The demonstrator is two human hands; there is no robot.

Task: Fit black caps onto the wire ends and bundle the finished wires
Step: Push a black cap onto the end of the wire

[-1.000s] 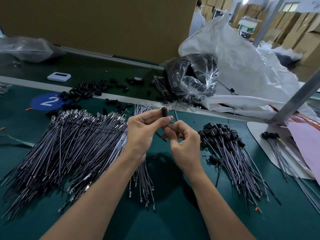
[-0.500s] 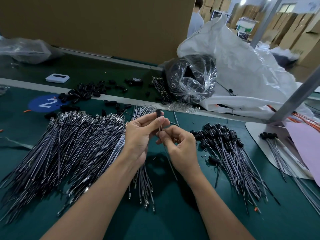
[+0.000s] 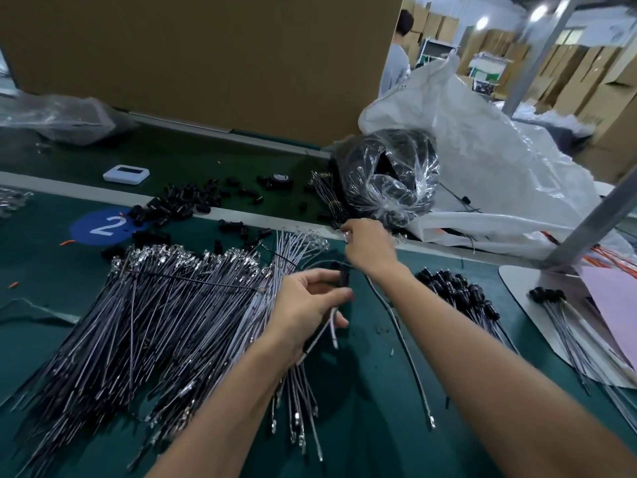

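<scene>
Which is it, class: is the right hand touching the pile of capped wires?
Apart. The head view shows green mat between the right hand, stretched far forward, and the pile of capped wires.

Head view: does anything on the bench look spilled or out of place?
Yes. Loose black caps lie scattered over the white strip and beside the blue 2 marker, not in one heap. One wire lies alone, curved, on the mat between the bare pile and the capped pile.
</scene>
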